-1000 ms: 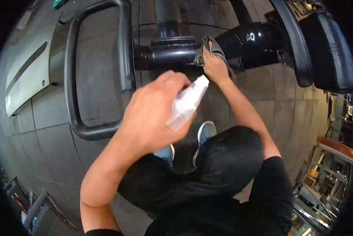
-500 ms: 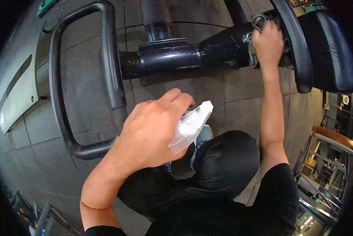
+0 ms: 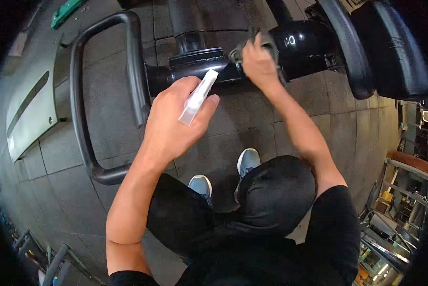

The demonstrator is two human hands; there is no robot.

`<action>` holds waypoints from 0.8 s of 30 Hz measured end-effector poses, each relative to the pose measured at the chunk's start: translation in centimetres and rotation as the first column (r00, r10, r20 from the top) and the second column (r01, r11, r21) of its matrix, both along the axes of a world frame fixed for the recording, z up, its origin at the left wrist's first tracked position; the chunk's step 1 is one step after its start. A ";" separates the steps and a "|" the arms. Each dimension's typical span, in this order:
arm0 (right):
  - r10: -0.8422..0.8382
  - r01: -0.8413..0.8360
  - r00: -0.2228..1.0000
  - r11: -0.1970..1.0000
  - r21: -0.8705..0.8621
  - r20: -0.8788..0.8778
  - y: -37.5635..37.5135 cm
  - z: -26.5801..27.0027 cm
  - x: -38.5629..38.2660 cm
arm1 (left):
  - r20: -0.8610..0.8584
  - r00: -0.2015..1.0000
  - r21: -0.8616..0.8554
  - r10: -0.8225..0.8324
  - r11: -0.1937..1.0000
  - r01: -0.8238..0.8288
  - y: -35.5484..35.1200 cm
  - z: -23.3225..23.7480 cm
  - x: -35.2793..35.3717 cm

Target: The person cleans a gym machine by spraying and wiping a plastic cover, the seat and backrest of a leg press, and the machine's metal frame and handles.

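My left hand (image 3: 168,119) is closed around a spray bottle; its white trigger head (image 3: 200,95) shows above my fingers, and the rest of the bottle is hidden by my hand. The nozzle end points up toward the glossy black metal beam (image 3: 307,50) of a gym machine. My right hand (image 3: 260,66) presses a dark grey cloth (image 3: 271,47) against the middle of that beam, with the fingers bunched on the cloth and slightly blurred.
A black tubular loop handle (image 3: 75,95) stands left of the beam, and black padded cushions (image 3: 390,52) sit at its right end. Farther left is a pale slotted panel (image 3: 35,107). Dark tiles (image 3: 223,152) cover the floor around my shoes. Metal equipment (image 3: 400,209) stands at far right.
My right hand has slid the cloth leftward along the beam, from near the cushions to its middle. My left hand has moved up and slightly left with the spray bottle.
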State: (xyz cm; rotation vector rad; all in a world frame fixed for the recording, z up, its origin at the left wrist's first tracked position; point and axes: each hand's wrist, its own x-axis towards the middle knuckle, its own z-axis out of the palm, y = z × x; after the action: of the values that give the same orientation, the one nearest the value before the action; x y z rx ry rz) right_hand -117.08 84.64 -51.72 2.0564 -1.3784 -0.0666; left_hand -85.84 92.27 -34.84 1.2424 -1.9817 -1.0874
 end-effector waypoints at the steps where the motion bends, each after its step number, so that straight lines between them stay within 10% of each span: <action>1: 0.026 -0.025 0.999 0.998 0.058 -0.026 0.2 -1.6 0.5 | 0.029 1.000 0.032 0.006 0.999 -0.007 -0.1 0.0 0.1; 8: 0.164 -0.187 0.973 0.971 0.146 0.160 3.5 -0.2 -1.7 | 0.078 0.995 0.080 0.059 0.995 -0.065 0.5 0.6 1.2; 11: -0.001 0.008 0.999 0.984 -0.177 0.036 3.3 5.8 -3.9 | 0.025 0.998 0.059 0.059 0.996 -0.060 0.6 1.0 1.2; 14: -0.040 0.199 0.888 0.932 -0.303 0.458 1.8 11.6 -5.9 | 0.030 0.999 0.016 0.019 1.000 -0.020 0.7 1.0 1.6; 17: -0.052 0.186 0.931 0.919 -0.348 0.360 -0.2 13.5 -4.5 | 0.013 1.000 0.054 -0.005 0.999 0.004 0.7 1.2 2.3; 19: -0.396 0.404 0.909 0.914 -0.045 0.128 -1.0 13.9 -1.4 | -0.010 1.000 0.061 -0.014 0.998 0.014 0.3 0.9 2.3; 22: -0.092 0.100 0.987 0.994 0.053 -0.135 -3.1 8.5 -0.3 | 0.026 1.000 0.057 0.006 0.998 -0.008 -0.6 0.4 1.4; 24: -0.196 0.220 0.970 0.960 0.174 -0.144 -3.2 1.5 1.9 | -0.043 0.996 0.051 0.076 0.996 -0.074 -0.9 -0.3 1.0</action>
State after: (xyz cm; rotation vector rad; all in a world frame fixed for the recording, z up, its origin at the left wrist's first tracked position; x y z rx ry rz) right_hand -115.18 81.46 -50.18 2.0107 -1.5552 -0.4262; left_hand -84.84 91.38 -35.11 1.2962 -1.8701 -1.1242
